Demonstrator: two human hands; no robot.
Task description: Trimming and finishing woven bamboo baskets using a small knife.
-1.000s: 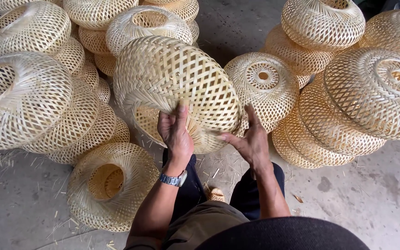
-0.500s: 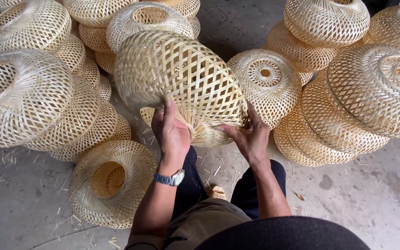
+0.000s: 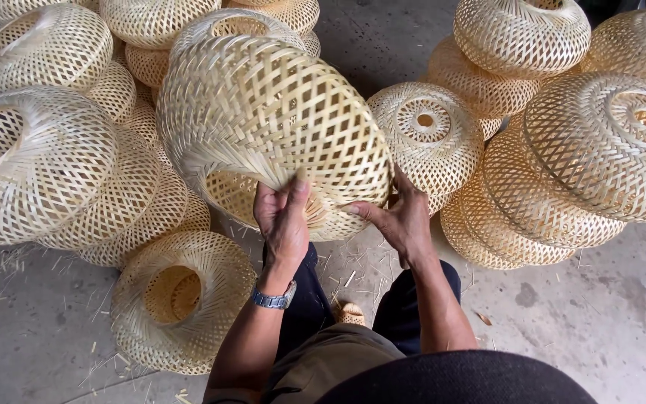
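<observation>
Bamboo shade (image 3: pixel 274 127) gripped by left hand (image 3: pixel 284 221) and right hand (image 3: pixel 398 218), fingers partly hidden behind it.

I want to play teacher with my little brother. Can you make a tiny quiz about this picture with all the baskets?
1. True or false: both hands grip one woven bamboo basket.
2. Which wrist wears the wristwatch? A) left B) right
3. Fill in: the floor is strewn with bamboo ____.

Key: 1 true: left hand and right hand hold its lower rim. 2 A. 3 scraps.
</observation>
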